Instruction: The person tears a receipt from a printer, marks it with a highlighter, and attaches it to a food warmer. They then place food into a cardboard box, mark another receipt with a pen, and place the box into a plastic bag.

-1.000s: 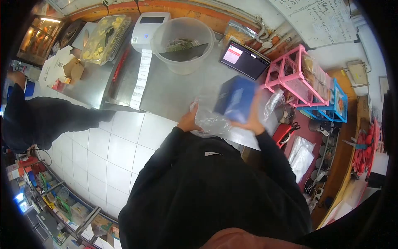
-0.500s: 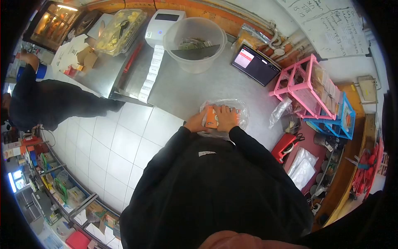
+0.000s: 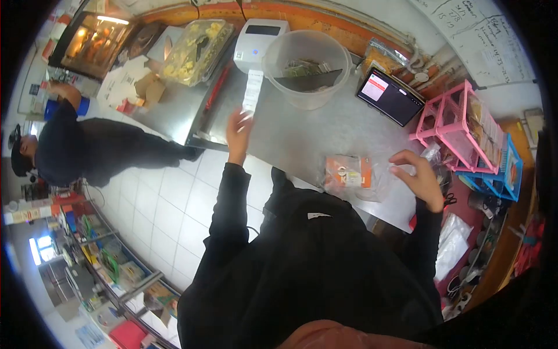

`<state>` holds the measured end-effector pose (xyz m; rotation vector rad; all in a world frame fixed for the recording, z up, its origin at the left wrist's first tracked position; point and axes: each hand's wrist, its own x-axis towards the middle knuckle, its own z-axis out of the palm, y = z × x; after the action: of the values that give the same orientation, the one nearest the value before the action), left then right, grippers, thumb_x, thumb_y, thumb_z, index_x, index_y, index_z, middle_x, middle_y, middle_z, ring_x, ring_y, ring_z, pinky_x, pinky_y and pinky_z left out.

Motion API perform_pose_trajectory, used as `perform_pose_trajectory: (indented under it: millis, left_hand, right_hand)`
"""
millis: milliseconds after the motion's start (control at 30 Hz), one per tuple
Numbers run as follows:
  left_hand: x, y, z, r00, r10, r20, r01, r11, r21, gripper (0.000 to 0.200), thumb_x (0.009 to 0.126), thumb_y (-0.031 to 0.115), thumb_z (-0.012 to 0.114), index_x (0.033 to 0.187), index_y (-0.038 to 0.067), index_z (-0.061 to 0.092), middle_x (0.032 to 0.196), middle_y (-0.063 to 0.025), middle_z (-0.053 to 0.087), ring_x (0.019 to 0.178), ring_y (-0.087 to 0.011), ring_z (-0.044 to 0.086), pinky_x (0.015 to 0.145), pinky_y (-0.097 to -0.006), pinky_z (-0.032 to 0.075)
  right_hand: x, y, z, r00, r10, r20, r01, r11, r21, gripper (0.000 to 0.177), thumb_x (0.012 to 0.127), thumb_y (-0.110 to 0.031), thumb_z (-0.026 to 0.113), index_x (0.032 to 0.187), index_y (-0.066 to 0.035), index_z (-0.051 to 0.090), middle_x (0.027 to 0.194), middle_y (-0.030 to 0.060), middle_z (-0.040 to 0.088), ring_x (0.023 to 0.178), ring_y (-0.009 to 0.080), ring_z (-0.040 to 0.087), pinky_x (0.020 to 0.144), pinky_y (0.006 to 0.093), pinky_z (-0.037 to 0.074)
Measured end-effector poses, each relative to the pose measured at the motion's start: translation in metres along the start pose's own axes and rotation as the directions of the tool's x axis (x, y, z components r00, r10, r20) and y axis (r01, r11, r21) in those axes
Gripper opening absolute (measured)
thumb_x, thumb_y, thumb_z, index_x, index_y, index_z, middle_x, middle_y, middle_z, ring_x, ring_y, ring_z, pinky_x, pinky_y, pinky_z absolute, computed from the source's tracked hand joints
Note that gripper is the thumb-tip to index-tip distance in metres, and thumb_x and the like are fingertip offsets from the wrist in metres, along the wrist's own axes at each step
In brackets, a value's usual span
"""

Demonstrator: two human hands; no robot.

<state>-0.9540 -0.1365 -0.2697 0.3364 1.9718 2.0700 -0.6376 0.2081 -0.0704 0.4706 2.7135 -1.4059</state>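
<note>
My left hand (image 3: 238, 135) is raised at the lower end of the printed label strip (image 3: 252, 92), which hangs from the white printer (image 3: 259, 47); its fingertips are blurred, and whether they grip the paper is unclear. My right hand (image 3: 419, 177) holds nothing, its fingers apart and curved, above the steel counter's right part. Between my hands, an orange box (image 3: 357, 173) in a clear plastic bag (image 3: 379, 185) lies at the counter's front edge, touched by neither hand.
A translucent bucket (image 3: 308, 96) stands behind, beside a tablet (image 3: 390, 96). Pink basket racks (image 3: 459, 131) and a blue one (image 3: 512, 168) are at the right. A tray of yellow food (image 3: 197, 51) is at the back left. Another person (image 3: 99, 145) stands at the far left.
Both hands have let go of the bagged orange box. My left hand has moved left to the label strip, and my right hand has moved right. The view has shifted left.
</note>
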Motion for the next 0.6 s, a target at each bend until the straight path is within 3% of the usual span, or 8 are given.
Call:
perform_pose_trajectory:
  millis: [67,133,200,267,333,400,500,600]
  left_hand:
    - [0.009,-0.113,-0.067,0.802,-0.111,-0.587,0.199,0.976,0.088,0.063,0.086,0.015,0.069,0.139,0.0,0.038,0.132,-0.0217,0.05,0.117,-0.0279,0.053,0.095,-0.0372,0.046]
    - [-0.008,-0.12,-0.1,0.648,-0.28,-0.708,0.599,0.762,0.247,0.071,0.084,0.017,0.071,0.139,-0.004,0.032,0.134,-0.0273,0.043,0.122,-0.0331,0.047,0.101,-0.0418,0.041]
    - [-0.019,-0.153,-0.115,0.817,0.179,-0.548,0.308,0.669,0.677,0.069,0.084,0.019,0.072,0.136,-0.007,0.035,0.131,-0.024,0.045,0.122,-0.0341,0.045,0.105,-0.0424,0.037]
    - [-0.024,-0.104,-0.091,0.931,0.282,-0.232,-0.094,0.799,0.595,0.069,0.082,0.024,0.074,0.134,-0.005,0.04,0.129,-0.0197,0.047,0.122,-0.0329,0.045,0.105,-0.0413,0.036]
    - [-0.028,-0.024,-0.05,0.979,0.101,0.177,-0.173,0.869,0.464,0.064,0.079,0.022,0.076,0.132,0.003,0.046,0.128,-0.0164,0.048,0.122,-0.031,0.046,0.101,-0.0394,0.038]
    - [-0.029,0.016,-0.01,0.795,0.244,0.555,-0.478,0.815,0.327,0.071,0.076,0.023,0.078,0.137,0.007,0.044,0.135,-0.0159,0.046,0.127,-0.0346,0.042,0.105,-0.0443,0.034]
    - [-0.034,0.05,0.067,0.286,0.419,0.862,-0.726,0.681,-0.09,0.08,0.073,0.026,0.077,0.142,0.01,0.041,0.145,-0.0155,0.039,0.134,-0.0352,0.037,0.111,-0.0486,0.027]
    - [-0.053,0.078,0.142,-0.088,0.415,0.906,-0.89,0.376,-0.258,0.071,0.068,0.022,0.077,0.133,0.014,0.051,0.122,-0.0102,0.059,0.116,-0.0294,0.054,0.107,-0.0445,0.032]
  right_hand:
    - [-0.011,-0.031,0.009,0.967,-0.061,-0.247,0.083,0.994,0.077,0.021,0.082,-0.012,0.069,0.1,-0.001,0.065,0.094,0.0121,0.066,0.095,0.0188,0.064,0.086,0.0321,0.048]
    - [-0.013,-0.044,0.035,0.93,0.001,-0.367,0.116,0.948,0.296,0.021,0.082,-0.012,0.069,0.101,-0.002,0.065,0.095,0.0112,0.066,0.095,0.0197,0.064,0.087,0.0323,0.047]
    - [-0.004,-0.048,0.054,0.895,0.02,-0.445,0.095,0.967,0.234,0.026,0.082,-0.014,0.071,0.104,-0.002,0.064,0.1,0.0116,0.065,0.098,0.0219,0.063,0.089,0.0347,0.047]
    - [0.01,-0.026,0.059,0.889,0.003,-0.457,-0.059,0.992,-0.11,0.035,0.08,-0.02,0.074,0.109,-0.004,0.062,0.111,0.0135,0.062,0.106,0.0254,0.06,0.091,0.0392,0.046]
    - [0.022,-0.002,0.063,0.719,-0.009,-0.695,-0.493,0.697,-0.52,0.067,0.073,-0.031,0.08,0.129,-0.011,0.052,0.131,0.0185,0.051,0.12,0.0331,0.051,0.097,0.0492,0.042]
    - [0.024,0.028,0.072,0.615,0.151,-0.774,-0.76,0.377,-0.53,0.095,0.065,-0.039,0.085,0.144,-0.02,0.036,0.14,0.023,0.042,0.129,0.0395,0.041,0.101,0.0558,0.037]
    - [0.022,0.046,0.104,0.496,0.444,-0.746,-0.868,0.241,-0.434,0.107,0.061,-0.036,0.087,0.149,-0.024,0.027,0.14,0.0244,0.041,0.125,0.045,0.045,0.098,0.0581,0.04]
    - [0.013,0.119,0.126,0.479,0.424,-0.769,-0.847,0.453,-0.277,0.082,0.069,-0.019,0.076,0.142,-0.022,0.037,0.122,0.021,0.055,0.107,0.0403,0.059,0.084,0.0525,0.05]
